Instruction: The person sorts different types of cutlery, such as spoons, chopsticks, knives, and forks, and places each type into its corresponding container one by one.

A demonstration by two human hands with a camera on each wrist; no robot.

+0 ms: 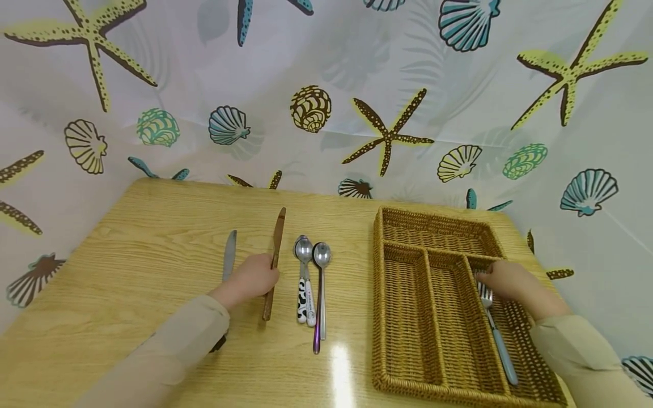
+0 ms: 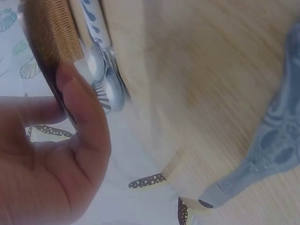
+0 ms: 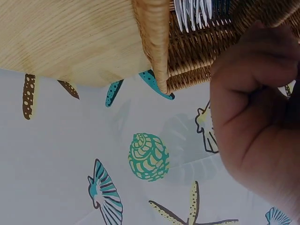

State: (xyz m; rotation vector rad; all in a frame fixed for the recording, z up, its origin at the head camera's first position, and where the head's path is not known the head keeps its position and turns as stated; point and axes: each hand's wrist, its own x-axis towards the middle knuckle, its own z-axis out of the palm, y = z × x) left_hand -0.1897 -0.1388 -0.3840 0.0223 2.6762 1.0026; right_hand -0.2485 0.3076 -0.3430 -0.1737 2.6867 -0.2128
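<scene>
At a wooden table (image 1: 168, 255), a person works on two fronts around a wicker tray (image 1: 378, 317). To the tray's left, the left hand (image 1: 252, 276) pinches a brown-toned knife (image 1: 279, 229) with thumb and fingers clamped near its middle, its blade directed away from the person; that grip probably balances the long piece and spares the fingers its tip. Over at the tray's rightmost slot, the right hand (image 1: 512, 282) reaches in beside the tines of a blue-handled fork (image 1: 503, 351). From here I cannot tell whether those fingertips pinch anything or merely touch it.

Between the held knife and the tray lie the spoons (image 1: 322, 254), bowls away from the person and handles toward them, nested closely, likely to keep like with like. Farthest from the tray, under the left forearm, rests a silver-bladed knife (image 1: 229, 255).

The count: two knives, one held and one lying; four spoon handles, one cow-patterned, one white, one purple and one plain silver. One fork handle shows within the tray, though the right wrist view crowds the tines so that more may overlap there. The tray has four compartments, three long ones side by side and one across their far end.
</scene>
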